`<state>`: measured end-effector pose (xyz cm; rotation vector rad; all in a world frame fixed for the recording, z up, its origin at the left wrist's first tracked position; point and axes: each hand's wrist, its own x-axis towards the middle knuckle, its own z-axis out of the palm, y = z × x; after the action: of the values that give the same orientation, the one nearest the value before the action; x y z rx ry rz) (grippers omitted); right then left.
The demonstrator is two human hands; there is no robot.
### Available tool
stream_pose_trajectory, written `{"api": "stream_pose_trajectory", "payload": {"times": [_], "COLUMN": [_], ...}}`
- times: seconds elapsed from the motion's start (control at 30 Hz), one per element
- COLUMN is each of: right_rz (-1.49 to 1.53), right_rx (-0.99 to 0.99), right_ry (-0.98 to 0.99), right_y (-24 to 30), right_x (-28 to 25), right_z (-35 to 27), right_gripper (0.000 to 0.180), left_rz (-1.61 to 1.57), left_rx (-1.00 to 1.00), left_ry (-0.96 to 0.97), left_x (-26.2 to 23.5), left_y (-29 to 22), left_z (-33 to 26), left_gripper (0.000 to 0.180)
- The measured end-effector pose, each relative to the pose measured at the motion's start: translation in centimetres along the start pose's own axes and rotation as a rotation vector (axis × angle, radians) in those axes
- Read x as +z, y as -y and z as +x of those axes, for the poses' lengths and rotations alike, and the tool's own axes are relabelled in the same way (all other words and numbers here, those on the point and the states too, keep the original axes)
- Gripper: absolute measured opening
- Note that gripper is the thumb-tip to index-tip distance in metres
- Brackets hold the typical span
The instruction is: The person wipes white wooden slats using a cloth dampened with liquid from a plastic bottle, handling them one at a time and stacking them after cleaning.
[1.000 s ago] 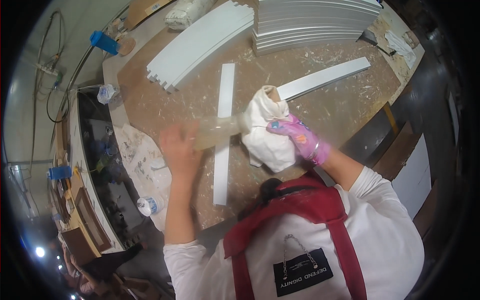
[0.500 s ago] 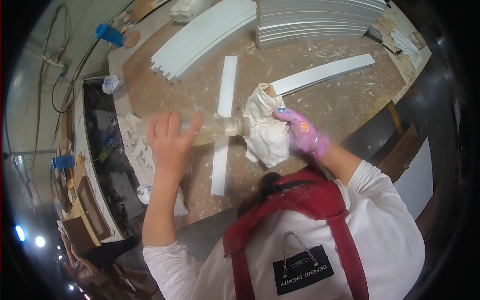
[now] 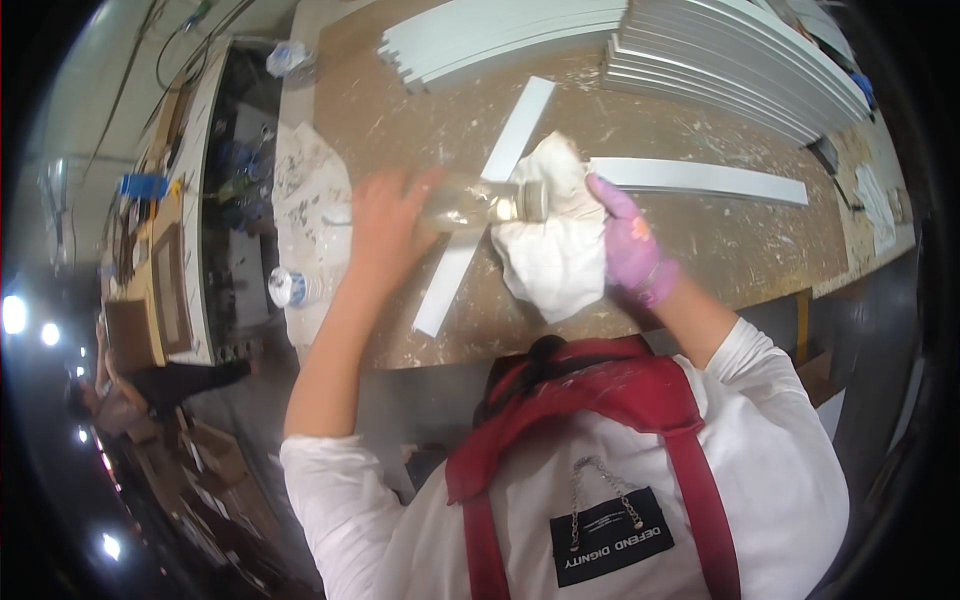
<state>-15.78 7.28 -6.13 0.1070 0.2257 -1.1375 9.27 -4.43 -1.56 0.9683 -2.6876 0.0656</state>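
My bare left hand [image 3: 393, 222] is wrapped round a clear bottle [image 3: 465, 208] tipped on its side. The bottle's mouth points right and meets a white cloth [image 3: 557, 255]. In a pink-purple glove with a flower print, my right hand [image 3: 637, 240] grips that cloth from its right side, thumb on top. Whether liquid is coming out cannot be made out. Beneath the bottle a narrow white strip [image 3: 522, 125] lies slantwise on the worktable. Another white strip [image 3: 715, 180], seemingly doubled, stretches right from behind the cloth.
The brown, paint-flecked worktable [image 3: 420, 130] carries white slats [image 3: 500, 40] at the back and a tall stack of white boards [image 3: 735, 70] at back right. A small tub [image 3: 288, 287] and a stained cloth [image 3: 305, 180] lie on its left side. Far left, another person [image 3: 120, 395] is partly visible.
The view has shifted, so the table and boards appear moved and turned. Both hands keep their grips, with the bottle's mouth still against the cloth.
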Motion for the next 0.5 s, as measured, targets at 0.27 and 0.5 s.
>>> {"api": "stream_pose_trajectory", "payload": {"times": [0.27,0.5], "right_rz": [-0.242,-0.512], "right_rx": [-0.206,-0.553], "right_ry": [-0.119,-0.327], "right_y": [5.3,4.6], "right_x": [1.0,-2.1], "right_z": [-1.7,-9.7], "right_gripper": [0.054,0.049], "left_rz": [-0.371,-0.383], "left_rx": [-0.516,-0.743], "left_ry": [-0.254,-0.505], "left_x": [3.4,9.3], "left_y": [5.0,14.7], "left_z": [5.0,7.9], "left_gripper": [0.078,0.089]}}
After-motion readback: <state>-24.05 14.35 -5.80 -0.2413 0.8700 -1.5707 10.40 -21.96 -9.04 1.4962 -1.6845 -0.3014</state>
